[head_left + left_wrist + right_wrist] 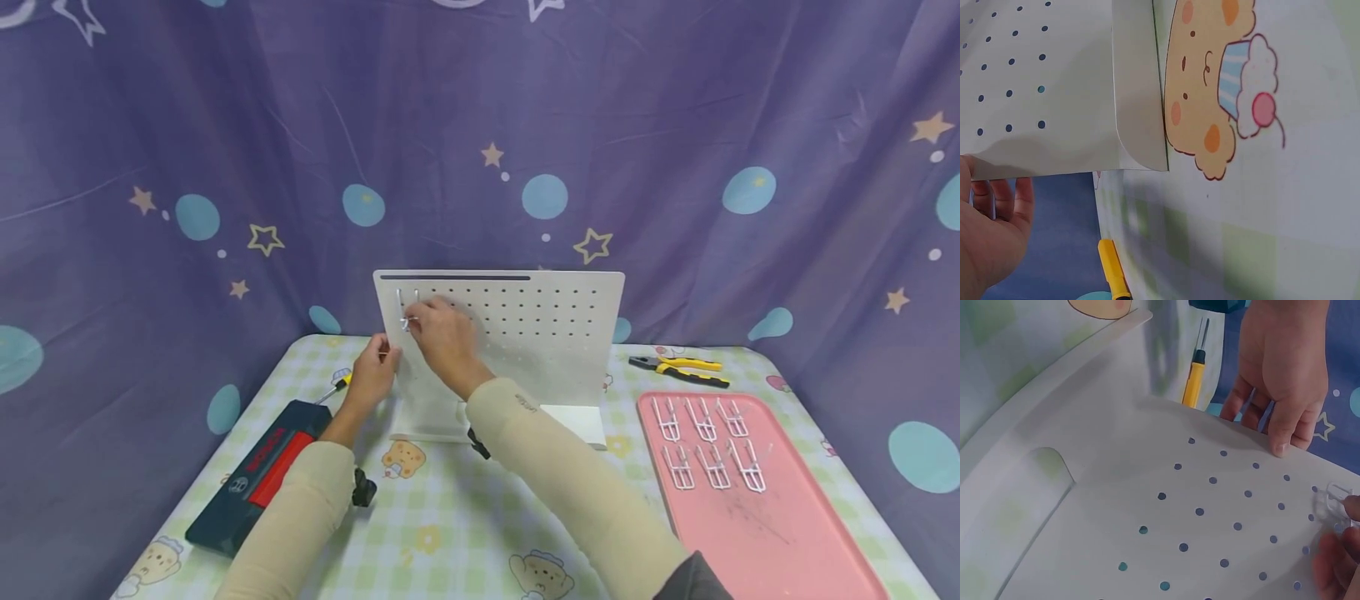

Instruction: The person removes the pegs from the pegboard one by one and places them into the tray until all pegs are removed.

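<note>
A white pegboard (540,367) with rows of small holes stands upright on its base. My left hand (371,375) grips its left edge; in the right wrist view the thumb lies on the front face and the other fingers reach behind. Near the upper left corner my right hand (447,342) pinches a white wire hook (1337,492) against the holes. Part of that hook is covered by the fingers, so I cannot tell whether its ends sit in the holes.
On the right, a pink tray (810,533) bears several white wire hooks (705,419). Pliers (678,370) with yellow and black handles lie behind it. A dark Bosch case (232,500) lies at the left, near a yellow-handled screwdriver (1195,381). A purple curtain (450,108) hangs behind the table.
</note>
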Tool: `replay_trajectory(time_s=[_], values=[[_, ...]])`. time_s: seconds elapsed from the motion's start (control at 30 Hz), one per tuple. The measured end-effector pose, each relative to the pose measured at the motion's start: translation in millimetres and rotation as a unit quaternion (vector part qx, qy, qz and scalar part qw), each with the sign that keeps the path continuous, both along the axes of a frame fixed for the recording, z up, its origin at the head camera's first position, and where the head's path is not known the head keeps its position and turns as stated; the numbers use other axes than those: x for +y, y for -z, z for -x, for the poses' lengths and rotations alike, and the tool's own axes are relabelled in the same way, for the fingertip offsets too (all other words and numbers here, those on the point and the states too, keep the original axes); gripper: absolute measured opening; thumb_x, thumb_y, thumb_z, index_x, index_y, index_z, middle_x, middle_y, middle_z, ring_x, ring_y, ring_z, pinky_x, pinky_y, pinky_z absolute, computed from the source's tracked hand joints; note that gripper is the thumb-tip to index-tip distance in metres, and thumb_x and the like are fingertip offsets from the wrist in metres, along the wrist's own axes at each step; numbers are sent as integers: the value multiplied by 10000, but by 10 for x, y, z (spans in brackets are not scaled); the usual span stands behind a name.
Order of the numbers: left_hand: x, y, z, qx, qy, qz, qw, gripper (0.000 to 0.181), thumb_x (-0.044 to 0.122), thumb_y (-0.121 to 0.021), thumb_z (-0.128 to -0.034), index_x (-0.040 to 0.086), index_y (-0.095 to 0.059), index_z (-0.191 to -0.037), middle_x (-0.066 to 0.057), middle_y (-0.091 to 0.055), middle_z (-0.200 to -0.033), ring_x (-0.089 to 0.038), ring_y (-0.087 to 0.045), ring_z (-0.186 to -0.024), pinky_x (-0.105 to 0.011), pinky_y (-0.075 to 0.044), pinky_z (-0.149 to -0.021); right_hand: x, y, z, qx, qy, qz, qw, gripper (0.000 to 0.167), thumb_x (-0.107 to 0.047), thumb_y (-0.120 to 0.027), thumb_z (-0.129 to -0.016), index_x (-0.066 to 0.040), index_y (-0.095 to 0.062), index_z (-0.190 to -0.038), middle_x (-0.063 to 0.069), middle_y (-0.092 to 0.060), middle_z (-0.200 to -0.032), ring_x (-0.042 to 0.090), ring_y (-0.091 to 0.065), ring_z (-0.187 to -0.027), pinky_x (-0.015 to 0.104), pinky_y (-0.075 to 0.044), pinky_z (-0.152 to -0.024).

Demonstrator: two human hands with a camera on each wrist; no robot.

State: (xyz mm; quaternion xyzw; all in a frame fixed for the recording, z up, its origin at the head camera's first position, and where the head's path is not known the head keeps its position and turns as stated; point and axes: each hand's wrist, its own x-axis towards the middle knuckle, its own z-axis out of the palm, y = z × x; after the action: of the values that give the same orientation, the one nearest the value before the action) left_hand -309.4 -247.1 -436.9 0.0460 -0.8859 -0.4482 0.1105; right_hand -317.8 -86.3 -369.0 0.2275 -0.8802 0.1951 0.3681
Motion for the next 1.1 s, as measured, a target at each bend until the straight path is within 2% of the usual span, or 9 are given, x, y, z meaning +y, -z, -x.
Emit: replay_trajectory(time_s=[0.17, 0.3, 0.43, 0.67, 0.87, 1.1], values=[[13, -1, 2, 139, -42, 56, 9999, 278, 225, -464, -1054, 35, -522, -1249, -221, -624, -1238, -361, -608, -1164, -472, -507, -968, 8, -18, -9, 102, 67, -46, 9999, 85, -282, -743, -911, -294, -792, -979, -67, -725, -941, 136, -692, -746, 289, -534, -550], [17, -1, -1, 115, -42, 37, 9999, 274, 227, -464, -1054, 41, -520, -1248, -217, -622, -1239, -357, -605, -1169, -468, -504, -974, 27, -28, -23, 96, 33, -87, 9999, 84, -285, -740, -912, -291, -790, -978, -68, -722, -933, 140, -686, -743, 291, -534, -555], [20, -3, -7, 103, -26, 47, 9999, 281, 223, -457, -1055, 34, -514, -1254, -227, -615, -1245, -366, -600, -1177, -472, -500, -977, 43, -34, -30, 103, -74, -77, 9999, 82, -283, -740, -911, -288, -787, -977, -67, -722, -941, 146, -691, -755, 299, -541, -564], [28, -11, -7, 38, -43, -1, 10000, 288, 233, -457, -1055, 47, -511, -1269, -216, -612, -1261, -358, -594, -1197, -474, -500, -995, 84, -43, -36, 398, -278, -57, 9988, 78, -274, -741, -910, -294, -784, -971, -76, -727, -946, 136, -696, -730, 286, -537, -550], [24, -15, -2, 116, -25, -1, 9999, 282, 234, -456, -1053, 40, -513, -1249, -223, -620, -1233, -362, -600, -1181, -483, -504, -996, 204, -25, -76, 581, -450, -26, 9973, 59, -269, -772, -882, -267, -778, -941, -68, -706, -885, 118, -694, -729, 274, -529, -554], [30, -36, 11, -347, -118, -150, 9992, 330, 299, -424, -1067, 85, -487, -1310, -182, -583, -1324, -337, -558, -1224, -497, -501, -1033, 411, -32, -140, 456, -654, -48, 9968, 55, -254, -786, -871, -263, -772, -923, -71, -716, -879, 109, -692, -755, 252, -534, -596]])
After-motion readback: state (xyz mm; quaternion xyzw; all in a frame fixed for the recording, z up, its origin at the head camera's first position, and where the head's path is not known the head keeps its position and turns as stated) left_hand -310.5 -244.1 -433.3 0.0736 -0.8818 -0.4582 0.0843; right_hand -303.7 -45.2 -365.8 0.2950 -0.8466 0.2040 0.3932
